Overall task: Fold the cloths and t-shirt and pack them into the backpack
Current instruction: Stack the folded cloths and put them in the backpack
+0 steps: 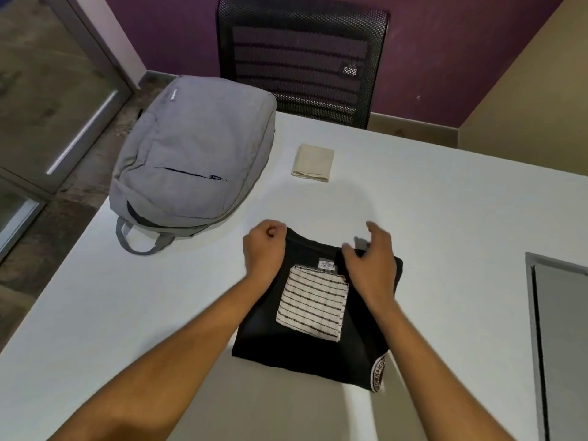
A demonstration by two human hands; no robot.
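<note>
- The grey backpack point(191, 154) lies flat at the table's point(445, 202) far left corner. It is soft woven fabric, its front pocket zip looks closed, and its carry loop points toward the near edge. It lies up and to the left of both hands, so the left one is nearer.
- The left hand point(264, 246) is curled into a loose fist at the far left corner of the folded black t-shirt point(264, 338). Whether it pinches the fabric I cannot tell.
- A striped cloth point(313, 302), folded square and ribbed, lies on top of the t-shirt, between the forearms.
- A beige cloth point(313, 162), folded small and square, sits apart toward the far edge, right of the backpack.
- The right hand point(372, 265) is half open, fingers bent over the t-shirt's far right corner, gripping nothing that I can see.
- The t-shirt's long axis runs roughly from near edge to far.
</note>
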